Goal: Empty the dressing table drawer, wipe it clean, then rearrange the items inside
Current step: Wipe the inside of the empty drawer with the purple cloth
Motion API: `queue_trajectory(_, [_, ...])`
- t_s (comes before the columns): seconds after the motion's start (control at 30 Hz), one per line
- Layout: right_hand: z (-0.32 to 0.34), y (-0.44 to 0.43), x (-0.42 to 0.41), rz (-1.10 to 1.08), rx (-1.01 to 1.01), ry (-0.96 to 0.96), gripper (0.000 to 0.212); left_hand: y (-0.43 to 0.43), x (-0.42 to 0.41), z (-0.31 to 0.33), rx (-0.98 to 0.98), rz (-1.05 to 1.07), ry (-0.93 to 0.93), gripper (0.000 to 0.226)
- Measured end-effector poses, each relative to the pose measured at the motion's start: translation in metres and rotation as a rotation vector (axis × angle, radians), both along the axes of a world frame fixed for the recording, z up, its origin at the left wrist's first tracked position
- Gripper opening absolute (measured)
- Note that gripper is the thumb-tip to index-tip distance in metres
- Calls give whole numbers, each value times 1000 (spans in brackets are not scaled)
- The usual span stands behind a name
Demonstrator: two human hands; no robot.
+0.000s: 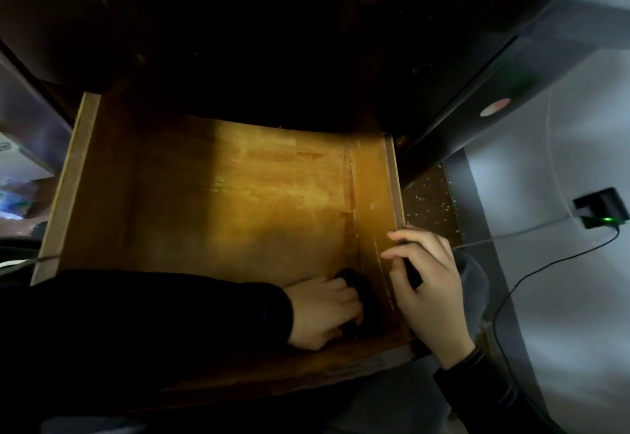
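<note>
Left hand (320,311) is gripping a soft, light dark cloth (359,297), probably best held bunched, in the near right corner of the drawer (238,215). Right hand (429,290) is pinching a dark slim object (413,271) beside the right wall.

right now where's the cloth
Head view: the cloth sits in the drawer's near right corner, gripped under the left hand, just left of the right hand, which holds a dark object at the drawer's right wall.
</note>
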State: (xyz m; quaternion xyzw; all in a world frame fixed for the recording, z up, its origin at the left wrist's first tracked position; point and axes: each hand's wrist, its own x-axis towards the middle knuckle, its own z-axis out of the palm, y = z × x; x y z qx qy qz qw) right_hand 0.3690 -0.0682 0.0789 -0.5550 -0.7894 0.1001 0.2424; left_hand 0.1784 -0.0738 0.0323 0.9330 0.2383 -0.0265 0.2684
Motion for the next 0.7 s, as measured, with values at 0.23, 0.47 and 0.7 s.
queue_trajectory(0.23, [-1,0,0,0,6,8,19,2,-9,-32,218,-150,26,46])
queue_trajectory(0.47, [-4,0,2,-3,12,30,20,43,0,-43,428,-11,-1,33])
queue_trajectory(0.7, [-4,-1,2,-56,17,76,20,167,-17,-39,428,721,42,40])
